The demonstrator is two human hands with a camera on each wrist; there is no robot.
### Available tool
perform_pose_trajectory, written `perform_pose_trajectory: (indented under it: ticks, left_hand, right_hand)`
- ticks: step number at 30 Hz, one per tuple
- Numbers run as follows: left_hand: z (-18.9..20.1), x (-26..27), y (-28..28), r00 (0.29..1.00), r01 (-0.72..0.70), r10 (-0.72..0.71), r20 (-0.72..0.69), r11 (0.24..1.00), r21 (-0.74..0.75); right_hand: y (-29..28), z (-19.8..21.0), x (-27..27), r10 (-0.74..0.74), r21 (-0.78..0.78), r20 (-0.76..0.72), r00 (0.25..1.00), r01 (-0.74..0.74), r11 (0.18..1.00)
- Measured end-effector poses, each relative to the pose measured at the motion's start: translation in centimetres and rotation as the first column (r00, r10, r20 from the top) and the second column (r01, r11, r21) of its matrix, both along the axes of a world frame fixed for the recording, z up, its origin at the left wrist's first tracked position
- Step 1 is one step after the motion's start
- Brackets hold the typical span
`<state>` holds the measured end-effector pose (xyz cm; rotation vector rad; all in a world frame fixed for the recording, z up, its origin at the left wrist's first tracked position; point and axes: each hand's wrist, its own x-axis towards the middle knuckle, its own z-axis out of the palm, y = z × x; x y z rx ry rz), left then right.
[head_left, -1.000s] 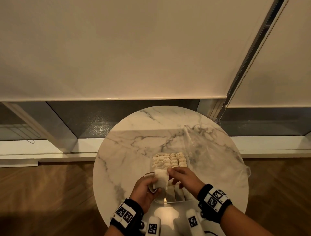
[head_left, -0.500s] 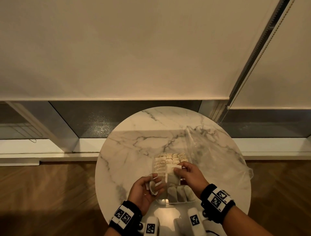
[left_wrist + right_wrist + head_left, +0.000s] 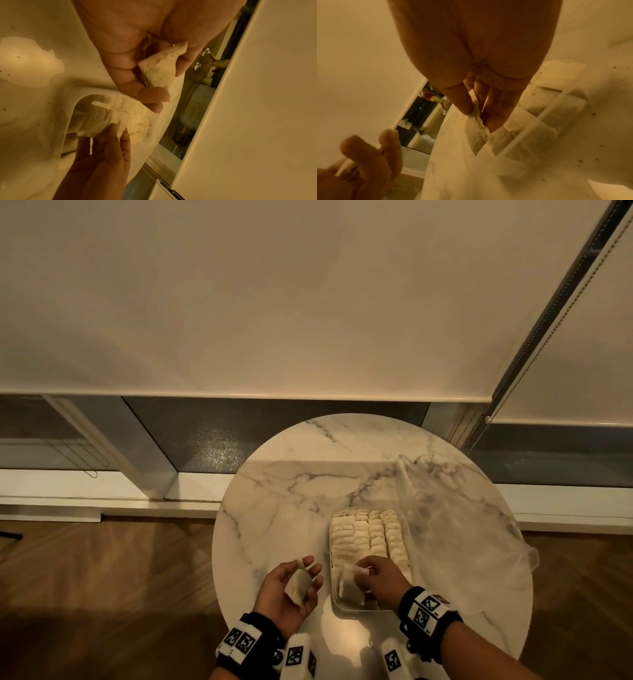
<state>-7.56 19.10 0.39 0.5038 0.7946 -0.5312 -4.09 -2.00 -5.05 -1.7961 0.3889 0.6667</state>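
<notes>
Head view: the left hand (image 3: pixel 291 590) cradles a soft, papery square tea bag (image 3: pixel 298 585), fingers loosely curled round it, just left of the tray (image 3: pixel 337 606), over the round veined marble table (image 3: pixel 291 498). The right hand (image 3: pixel 380 578) pinches a second tea bag (image 3: pixel 351 589) by its crimped top edge, low over the clear tray's near end. Four tight rows of pale bags (image 3: pixel 370 532) pack the far end. A crinkled transparent plastic bag (image 3: pixel 462 535) lies to the right.
</notes>
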Motion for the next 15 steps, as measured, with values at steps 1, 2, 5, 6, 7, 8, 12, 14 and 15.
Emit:
perform_pose_trajectory:
  ticks: [1,2,5,6,7,8,12,14,15]
  left_hand:
    - [-0.2,-0.1,0.4,1.0,-0.006,0.006,-0.001,1.0,0.001]
    - [-0.4,-0.2,0.7,1.0,-0.011,0.011,-0.003,1.0,0.003]
    - [-0.6,-0.4,1.7,1.0,-0.027,0.027,0.001,0.999,0.017]
    - [-0.6,-0.5,2.0,1.0,-0.031,0.031,0.001,0.999,0.022]
    - [-0.6,-0.6,2.3,0.999,-0.032,0.032,0.001,0.999,0.024]
    - [-0.6,-0.7,2.6,0.999,-0.034,0.034,0.0,0.999,0.026]
    - [-0.4,-1.1,3.4,0.999,-0.046,0.046,-0.006,0.998,0.042]
    - [-0.3,-1.2,3.6,0.999,-0.045,0.045,-0.002,0.998,0.051]
    - [-0.3,-1.3,3.8,0.999,-0.045,0.045,0.001,0.997,0.055]
  right_hand:
    - [0.3,-0.3,-0.1,0.035,-0.033,-0.011,0.999,-0.035,0.999]
    - [0.5,-0.7,-0.1,0.062,-0.063,-0.025,0.998,-0.064,0.996]
    - [1.0,-1.6,-0.2,0.156,-0.135,-0.051,0.986,-0.162,0.978]
    - [1.1,-1.8,-0.3,0.197,-0.167,-0.044,0.979,-0.202,0.965]
    - [1.1,-2.0,-0.2,0.225,-0.195,-0.034,0.974,-0.228,0.954]
    - [1.1,-2.1,-0.2,0.241,-0.221,-0.029,0.97,-0.241,0.945]
    - [1.4,-2.0,0.2,0.315,-0.312,0.026,0.949,-0.291,0.904]
    - [1.4,-2.0,0.3,0.374,-0.371,0.043,0.926,-0.333,0.867]
    - [1.5,-2.1,0.2,0.422,-0.412,0.048,0.905,-0.367,0.834]
